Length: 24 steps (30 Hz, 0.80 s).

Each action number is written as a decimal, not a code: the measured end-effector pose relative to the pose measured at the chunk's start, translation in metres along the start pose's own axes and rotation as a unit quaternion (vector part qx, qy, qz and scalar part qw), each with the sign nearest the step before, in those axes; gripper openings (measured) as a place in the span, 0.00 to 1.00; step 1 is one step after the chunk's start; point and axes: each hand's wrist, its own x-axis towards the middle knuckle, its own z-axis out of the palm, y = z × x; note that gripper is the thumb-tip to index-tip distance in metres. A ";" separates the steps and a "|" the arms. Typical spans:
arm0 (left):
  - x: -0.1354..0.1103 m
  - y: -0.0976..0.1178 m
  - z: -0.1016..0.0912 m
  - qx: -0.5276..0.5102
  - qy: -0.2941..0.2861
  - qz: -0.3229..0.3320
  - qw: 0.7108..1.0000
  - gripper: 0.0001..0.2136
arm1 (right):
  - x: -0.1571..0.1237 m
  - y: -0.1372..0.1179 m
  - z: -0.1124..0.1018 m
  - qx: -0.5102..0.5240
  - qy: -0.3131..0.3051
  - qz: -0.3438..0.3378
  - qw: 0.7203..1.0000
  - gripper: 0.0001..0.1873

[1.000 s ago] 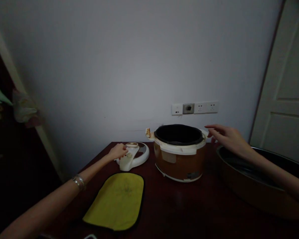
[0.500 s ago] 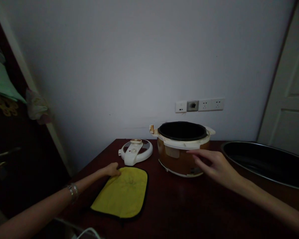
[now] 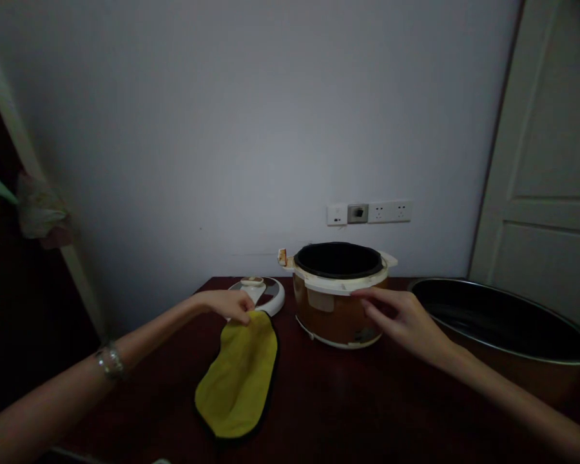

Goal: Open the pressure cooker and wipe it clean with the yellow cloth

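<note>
My left hand point(image 3: 229, 304) pinches the far edge of a yellow cloth point(image 3: 239, 377) with a dark border and lifts that end off the dark wooden table point(image 3: 348, 406); the cloth hangs folded lengthwise. Just behind that hand lies a white round cooker lid point(image 3: 263, 293). My right hand point(image 3: 403, 322) reaches forward with fingers apart, its fingertips touching or almost touching the front of a brown and white cooker point(image 3: 338, 293). The cooker stands open, with a black inner pot showing.
A large dark metal basin point(image 3: 502, 322) sits at the right of the table. Wall sockets point(image 3: 370, 212) are above the cooker, and a white door point(image 3: 546, 180) stands at the right. Dark shelving with bags is at the left edge.
My left hand went from the lid to the cloth, gripped its far edge and raised it. My right hand dropped from the cooker's rim to its front.
</note>
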 end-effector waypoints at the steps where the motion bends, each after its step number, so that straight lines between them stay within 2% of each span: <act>1: -0.003 0.021 -0.005 -0.009 -0.016 0.016 1.000 0.04 | 0.003 -0.004 -0.001 0.012 0.003 0.006 1.000 0.17; 4: -0.013 0.081 -0.019 -0.036 -0.065 0.057 0.996 0.05 | 0.013 -0.017 -0.001 0.061 0.011 0.015 0.998 0.17; 5: -0.016 0.098 -0.024 -0.039 -0.065 0.067 0.995 0.05 | 0.017 -0.022 -0.002 0.081 0.011 0.017 0.997 0.18; 8: -0.022 0.138 -0.038 -0.045 -0.016 0.139 0.989 0.04 | 0.029 -0.030 -0.005 0.142 0.013 0.023 0.990 0.21; 10: -0.024 0.154 -0.046 -0.053 0.039 0.201 0.977 0.02 | 0.035 -0.030 -0.011 0.172 0.014 0.026 0.985 0.25; 12: -0.021 0.162 -0.050 -0.083 0.098 0.260 0.957 0.02 | 0.039 -0.026 -0.020 0.201 0.000 0.043 0.979 0.31; 14: -0.013 0.164 -0.049 -0.141 0.155 0.308 0.928 0.02 | 0.040 -0.020 -0.028 0.250 -0.044 0.069 0.965 0.38; 17: 0.006 0.162 -0.039 -0.251 0.230 0.356 0.870 0.04 | 0.038 -0.014 -0.034 0.349 -0.141 0.094 0.922 0.44; 19: 0.018 0.160 -0.027 -0.317 0.266 0.385 0.825 0.07 | 0.036 -0.016 -0.032 0.401 -0.188 0.100 0.891 0.49; 21: 0.028 0.157 -0.013 -0.376 0.292 0.403 0.782 0.08 | 0.035 -0.022 -0.025 0.434 -0.207 0.104 0.870 0.54; 24: 0.036 0.153 0.008 -0.456 0.319 0.384 0.737 0.10 | 0.036 -0.029 -0.010 0.460 -0.227 0.110 0.851 0.61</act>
